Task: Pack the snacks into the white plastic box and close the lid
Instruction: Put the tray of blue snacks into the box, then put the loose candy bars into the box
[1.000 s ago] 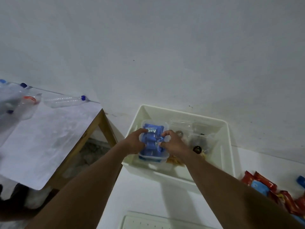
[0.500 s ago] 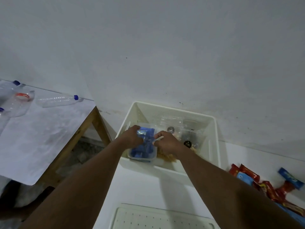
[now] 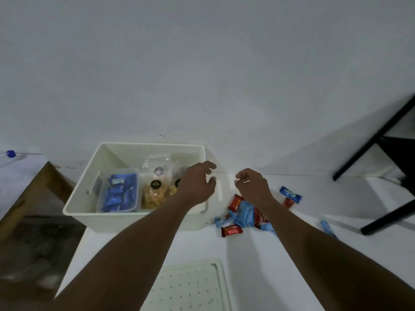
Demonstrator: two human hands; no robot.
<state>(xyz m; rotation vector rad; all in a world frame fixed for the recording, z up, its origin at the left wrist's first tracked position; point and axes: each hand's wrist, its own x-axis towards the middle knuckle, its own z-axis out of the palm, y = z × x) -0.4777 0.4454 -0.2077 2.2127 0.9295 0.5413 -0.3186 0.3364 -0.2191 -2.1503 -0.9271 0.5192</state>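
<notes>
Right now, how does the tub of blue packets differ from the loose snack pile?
The clear tub of blue packets sits inside the white plastic box; the loose snack pile lies on the white table right of it. The tub holds only blue wrappers; the pile mixes red and blue. Both are small wrapped snacks.

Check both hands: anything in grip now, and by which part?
Nothing is held. The left hand hovers over the right end of the white box, the right hand above the loose snack pile; fingers of both are loosely curled and empty.
</notes>
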